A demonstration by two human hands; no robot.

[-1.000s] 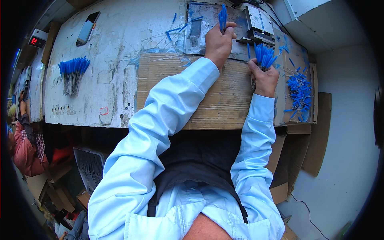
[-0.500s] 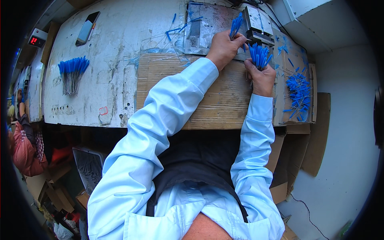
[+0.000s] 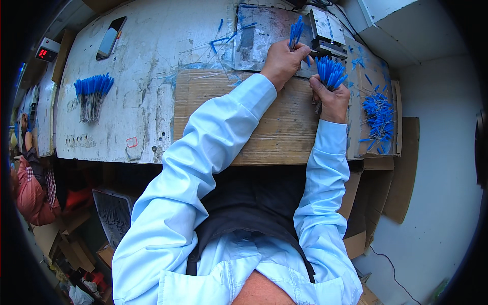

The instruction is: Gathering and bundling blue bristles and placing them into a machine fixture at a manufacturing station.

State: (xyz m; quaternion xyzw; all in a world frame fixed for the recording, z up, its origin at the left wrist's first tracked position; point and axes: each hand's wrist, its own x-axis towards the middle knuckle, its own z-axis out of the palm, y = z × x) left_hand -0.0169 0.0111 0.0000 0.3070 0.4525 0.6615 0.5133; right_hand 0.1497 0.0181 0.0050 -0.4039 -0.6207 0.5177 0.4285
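Observation:
My left hand is closed round a small bunch of thin wires with blue ends, the blue ends pointing up and away from me. Close beside it, my right hand grips a thicker bundle of blue-tipped wires, its metal stems hanging down past the fingers. Just beyond both hands stands a metal block fixture, bolted by a scuffed metal plate. The fingertips of the left hand partly hide the space between the two bunches.
Cardboard covers the near bench. Loose blue-tipped wires lie heaped at right, and a bundle rests at left. A phone, a red-digit display and stray wires are farther back. Another person's arm shows far left.
My left hand has shifted very slightly left, and its bunch looks narrower and tilted less. My right hand stays almost in place with its bundle.

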